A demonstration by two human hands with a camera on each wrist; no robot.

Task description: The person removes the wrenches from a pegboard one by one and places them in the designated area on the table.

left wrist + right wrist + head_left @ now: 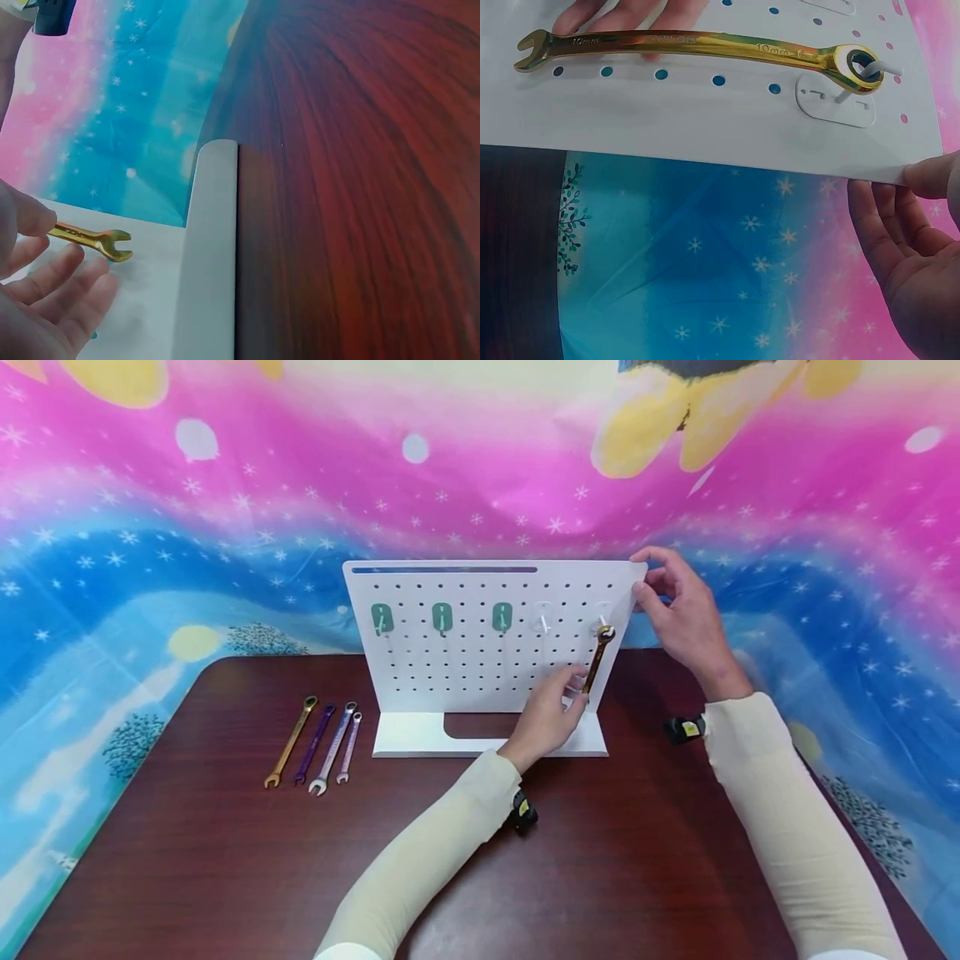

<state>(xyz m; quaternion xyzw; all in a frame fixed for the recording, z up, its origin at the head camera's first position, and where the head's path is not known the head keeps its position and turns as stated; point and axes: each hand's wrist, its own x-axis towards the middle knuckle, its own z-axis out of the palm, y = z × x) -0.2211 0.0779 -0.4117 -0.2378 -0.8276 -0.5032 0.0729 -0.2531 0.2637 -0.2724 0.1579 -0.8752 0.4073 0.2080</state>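
Observation:
A gold combination wrench (682, 43), marked 10mm, hangs by its ring end on a white hook (866, 71) at the right of the white pegboard (465, 652). My left hand (551, 710) is at the wrench's lower part, fingers loosely spread. In the right wrist view those fingers show behind the shaft, while the left wrist view has the thumb overlapping it near the open-end jaw. My right hand (686, 610) grips the board's upper right edge, thumb in front and fingers behind.
Left of the board lie several wrenches: a gold one (291, 743), a purple one (314, 745), a silver one (332, 750) and a smaller pale one (349, 747). Three green-backed hooks (442, 617) and another clear-backed hook (543, 618) stick out from the board.

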